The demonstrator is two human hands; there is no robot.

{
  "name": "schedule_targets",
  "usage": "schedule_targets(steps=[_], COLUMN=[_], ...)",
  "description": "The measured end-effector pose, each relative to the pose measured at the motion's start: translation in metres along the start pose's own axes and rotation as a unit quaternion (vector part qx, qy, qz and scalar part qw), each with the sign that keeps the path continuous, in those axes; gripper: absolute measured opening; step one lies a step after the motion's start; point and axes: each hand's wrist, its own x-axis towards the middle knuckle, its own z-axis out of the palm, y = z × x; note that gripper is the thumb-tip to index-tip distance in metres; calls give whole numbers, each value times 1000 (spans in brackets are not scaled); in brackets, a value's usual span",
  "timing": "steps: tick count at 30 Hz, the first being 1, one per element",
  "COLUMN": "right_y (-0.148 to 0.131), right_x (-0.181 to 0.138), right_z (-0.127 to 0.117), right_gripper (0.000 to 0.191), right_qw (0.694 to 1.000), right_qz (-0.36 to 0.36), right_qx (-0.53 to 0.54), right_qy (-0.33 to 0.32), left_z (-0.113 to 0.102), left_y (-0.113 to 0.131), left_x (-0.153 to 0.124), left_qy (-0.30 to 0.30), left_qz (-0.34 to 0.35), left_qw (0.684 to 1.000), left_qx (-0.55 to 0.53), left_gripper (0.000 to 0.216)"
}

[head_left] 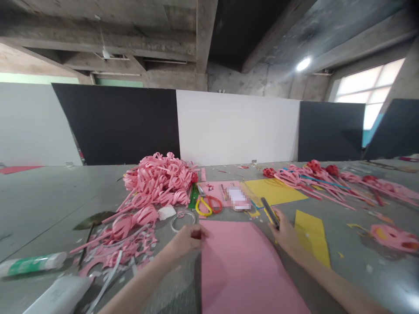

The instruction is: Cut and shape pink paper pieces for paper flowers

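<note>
My left hand [187, 238] is closed on the upper left edge of a large pink sheet of paper [238, 266], fingertips pinching its margin. The sheet spreads toward me, its right side bowed. My right hand [284, 231] is closed around a dark utility knife [270, 213] with a yellow stripe, tilted up to the left beside the sheet's right edge. Whether a blade is out I cannot tell. Beyond the sheet lie scissors [208, 206] with one yellow and one red handle. A clear ring [173, 222], perhaps a tape roll, lies just past my left hand.
A heap of curled pink paper strips [160, 179] stands back left, with paper scraps [131, 246] nearer. Far left are a green-and-white tube [36, 264] and a white box [60, 296]. Yellow paper [275, 192] and pink strip flowers [314, 176] lie right. Upright panels [238, 126] stand behind.
</note>
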Motion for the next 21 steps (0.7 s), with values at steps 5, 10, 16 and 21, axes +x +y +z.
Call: schedule_targets(steps=[5, 10, 16, 21], right_y=[-45, -106, -119, -115], right_x=[0, -35, -67, -67], right_z=[-20, -23, -13, -10], right_gripper=[58, 58, 53, 57], right_qw=[971, 862, 832, 802], right_qz=[90, 58, 20, 61], right_qx=[218, 429, 389, 453], right_qy=[-50, -263, -395, -386], left_z=[-45, -63, -56, 2], left_y=[-3, -29, -28, 5], left_x=[13, 26, 20, -10], left_qy=[50, 50, 101, 166], left_qz=[40, 51, 17, 32], left_qw=[996, 983, 949, 880], left_qx=[54, 172, 299, 444], left_gripper=[20, 11, 15, 26])
